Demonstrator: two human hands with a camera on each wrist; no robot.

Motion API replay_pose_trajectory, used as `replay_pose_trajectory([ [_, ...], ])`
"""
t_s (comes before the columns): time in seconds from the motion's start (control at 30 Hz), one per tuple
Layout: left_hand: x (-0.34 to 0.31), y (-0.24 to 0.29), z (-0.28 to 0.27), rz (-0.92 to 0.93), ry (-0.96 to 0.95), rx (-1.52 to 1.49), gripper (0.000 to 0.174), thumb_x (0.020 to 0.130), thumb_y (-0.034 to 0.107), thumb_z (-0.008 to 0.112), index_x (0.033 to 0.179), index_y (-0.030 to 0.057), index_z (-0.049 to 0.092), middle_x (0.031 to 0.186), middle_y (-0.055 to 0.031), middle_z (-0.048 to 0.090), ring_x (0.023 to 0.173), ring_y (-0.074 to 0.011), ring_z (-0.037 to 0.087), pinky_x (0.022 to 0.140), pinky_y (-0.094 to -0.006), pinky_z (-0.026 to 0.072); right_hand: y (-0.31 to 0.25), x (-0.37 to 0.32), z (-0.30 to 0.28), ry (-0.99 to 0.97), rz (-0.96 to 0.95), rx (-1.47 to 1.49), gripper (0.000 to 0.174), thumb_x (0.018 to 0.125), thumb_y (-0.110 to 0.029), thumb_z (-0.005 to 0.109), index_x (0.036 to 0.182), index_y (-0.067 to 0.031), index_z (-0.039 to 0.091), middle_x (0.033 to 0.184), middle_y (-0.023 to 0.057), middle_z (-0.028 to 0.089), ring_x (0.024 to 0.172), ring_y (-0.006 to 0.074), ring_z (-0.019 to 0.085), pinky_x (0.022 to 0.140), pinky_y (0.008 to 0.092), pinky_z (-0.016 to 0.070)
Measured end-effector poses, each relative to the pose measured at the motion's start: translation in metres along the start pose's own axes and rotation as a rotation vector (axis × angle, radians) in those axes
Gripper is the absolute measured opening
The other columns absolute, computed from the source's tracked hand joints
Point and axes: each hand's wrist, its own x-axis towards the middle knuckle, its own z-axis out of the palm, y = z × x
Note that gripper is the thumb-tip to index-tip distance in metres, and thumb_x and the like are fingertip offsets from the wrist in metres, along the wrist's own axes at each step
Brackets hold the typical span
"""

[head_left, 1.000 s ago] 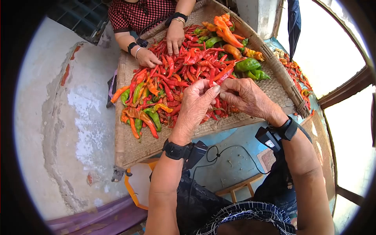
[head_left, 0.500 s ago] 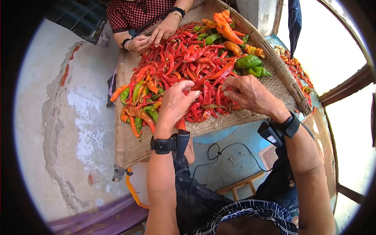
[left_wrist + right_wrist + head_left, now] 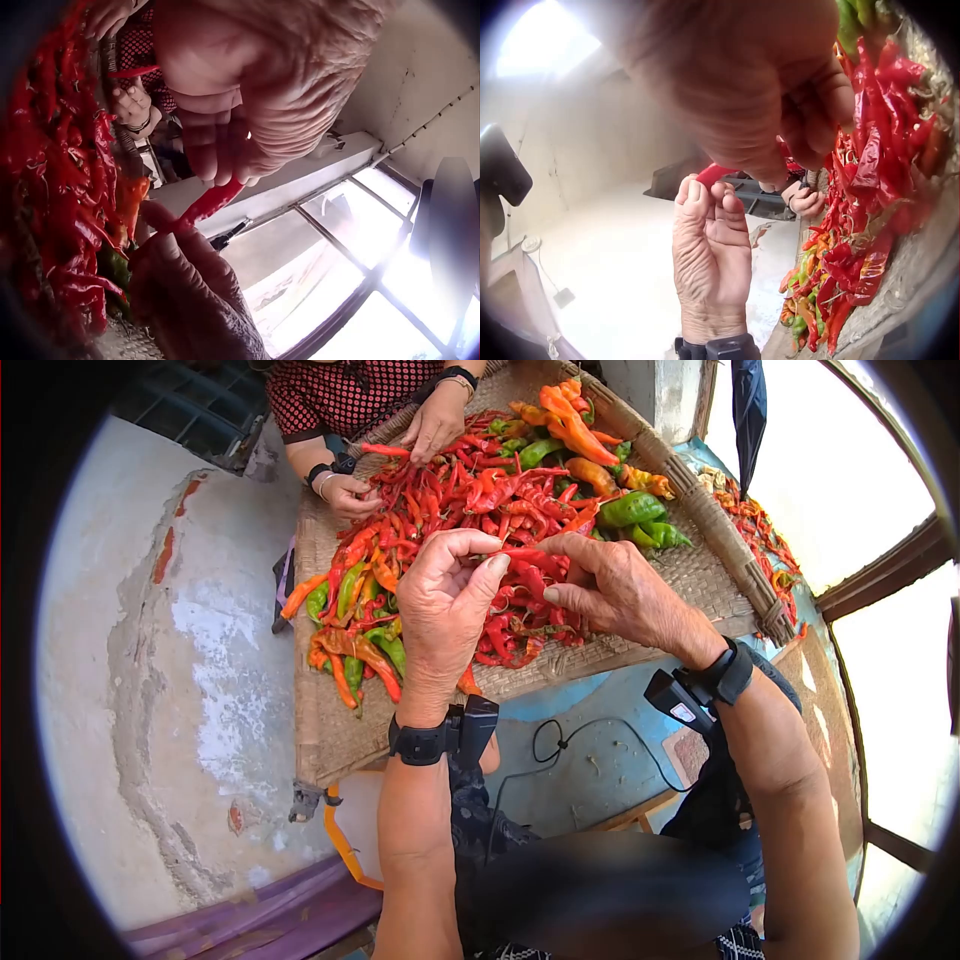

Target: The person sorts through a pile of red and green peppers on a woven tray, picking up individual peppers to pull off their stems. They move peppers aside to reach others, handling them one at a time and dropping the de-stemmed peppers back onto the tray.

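Observation:
One red pepper (image 3: 520,552) (image 3: 212,202) (image 3: 713,174) is stretched between both hands above the heap. My left hand (image 3: 445,615) (image 3: 262,90) (image 3: 712,262) pinches one end with thumb and fingertips. The other end is pinched by my right hand (image 3: 630,595) (image 3: 196,289) (image 3: 727,90), whose palm faces down. Beneath them, many red peppers (image 3: 430,505) (image 3: 60,187) (image 3: 870,142) lie piled on a woven tray (image 3: 330,745).
Another person's hands (image 3: 440,422) work at the tray's far side. Orange peppers (image 3: 575,425) and green peppers (image 3: 635,510) lie at the back right. More peppers (image 3: 750,530) are on the floor to the right. A cable (image 3: 560,745) and a stool (image 3: 630,815) are below.
Both hands came apart from each other, and now a red pepper is held between them. The left hand has shifted left. Across the tray, the other person's hands have moved, with a red pepper beside them.

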Motion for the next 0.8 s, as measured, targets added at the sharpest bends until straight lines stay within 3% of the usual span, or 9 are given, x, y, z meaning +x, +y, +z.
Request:
replay_pose_trajectory([
  [0.13,0.0,0.003,-0.003,-0.029,-0.055,-0.067,0.015,0.087,-0.003,0.065,0.101,0.0,0.06,0.092,-0.0023,0.061,0.081,-0.0062,0.059,0.072,-0.02,0.0493,0.005,-0.001,0.0,-0.016,0.001,-0.027,0.034,0.086,-0.019,0.068,0.112,-0.0002,0.057,0.069,0.016,0.066,0.068,0.0329,0.066,0.062,0.0409,0.0515],
  [0.2,0.006,-0.005,-0.014,-0.023,0.112,-0.024,0.015,0.089,-0.003,0.062,0.104,0.0006,0.059,0.095,-0.0041,0.061,0.083,-0.0065,0.059,0.074,-0.0202,0.0489,0.015,-0.002,0.002,0.1,-0.063,-0.182,0.036,0.088,-0.018,0.066,0.118,-0.0004,0.057,0.062,0.011,0.06,0.056,0.0221,0.059,0.057,0.034,0.0468],
  [0.3,0.026,-0.02,-0.028,0.133,0.544,0.395,0.018,0.089,0.004,0.062,0.106,-0.0016,0.059,0.097,-0.0113,0.065,0.085,-0.0171,0.063,0.076,-0.0288,0.0509,0.012,-0.003,-0.006,0.126,-0.042,-0.207,0.036,0.087,-0.013,0.065,0.119,-0.0007,0.057,0.062,0.0113,0.059,0.057,0.0227,0.058,0.059,0.0348,0.0468],
  [0.33,0.027,-0.024,-0.036,0.132,0.544,0.391,0.018,0.089,0.004,0.062,0.106,-0.0016,0.059,0.097,-0.0113,0.065,0.085,-0.0171,0.063,0.076,-0.0288,0.0509,0.011,-0.002,-0.008,0.126,-0.04,-0.21,0.036,0.087,-0.013,0.065,0.119,-0.0007,0.057,0.062,0.0113,0.059,0.057,0.0227,0.058,0.059,0.0348,0.0468],
  [0.4,0.025,-0.029,-0.05,0.012,0.12,0.981,0.024,0.089,0.014,0.063,0.108,-0.0013,0.062,0.094,-0.0108,0.067,0.082,-0.0143,0.064,0.073,-0.0304,0.0517,0.011,-0.003,-0.009,0.089,-0.009,-0.198,0.03,0.083,-0.015,0.065,0.111,-0.0034,0.06,0.072,0.0187,0.065,0.071,0.0369,0.065,0.066,0.0442,0.0523],
  [0.5,0.009,-0.042,-0.019,-0.109,-0.214,0.896,0.016,0.085,0.013,0.064,0.095,0.001,0.065,0.08,-0.0133,0.067,0.072,-0.024,0.066,0.066,-0.0342,0.0506,0.013,-0.006,-0.006,0.045,-0.038,-0.286,0.029,0.081,-0.015,0.066,0.107,-0.0046,0.061,0.071,0.0198,0.063,0.072,0.0379,0.065,0.065,0.0451,0.0521],
  [0.57,-0.001,-0.059,-0.008,0.049,-0.233,1.124,0.016,0.084,0.013,0.064,0.095,0.0013,0.063,0.08,-0.0149,0.066,0.076,-0.0314,0.065,0.068,-0.0394,0.05,0.01,-0.005,-0.007,0.045,-0.032,-0.283,0.028,0.08,-0.016,0.066,0.105,-0.0046,0.062,0.071,0.0202,0.063,0.071,0.0383,0.064,0.065,0.0455,0.052],
  [0.77,0.004,-0.063,-0.009,-0.1,-0.277,1.051,0.021,0.081,0.016,0.066,0.096,0.0015,0.062,0.077,-0.0136,0.065,0.078,-0.0349,0.064,0.068,-0.0439,0.0486,0.013,-0.006,-0.008,0.07,-0.051,-0.272,0.026,0.08,-0.017,0.067,0.104,-0.0062,0.063,0.071,0.0202,0.063,0.071,0.0382,0.064,0.063,0.0459,0.0518],
  [0.8,0.004,-0.063,-0.008,-0.013,-0.254,1.07,0.021,0.079,0.015,0.066,0.094,0.001,0.062,0.075,-0.0145,0.063,0.073,-0.0347,0.063,0.067,-0.0422,0.0485,0.014,-0.006,-0.008,0.074,-0.053,-0.272,0.026,0.08,-0.017,0.067,0.103,-0.0066,0.063,0.071,0.0201,0.063,0.071,0.038,0.064,0.063,0.0458,0.0519],
])
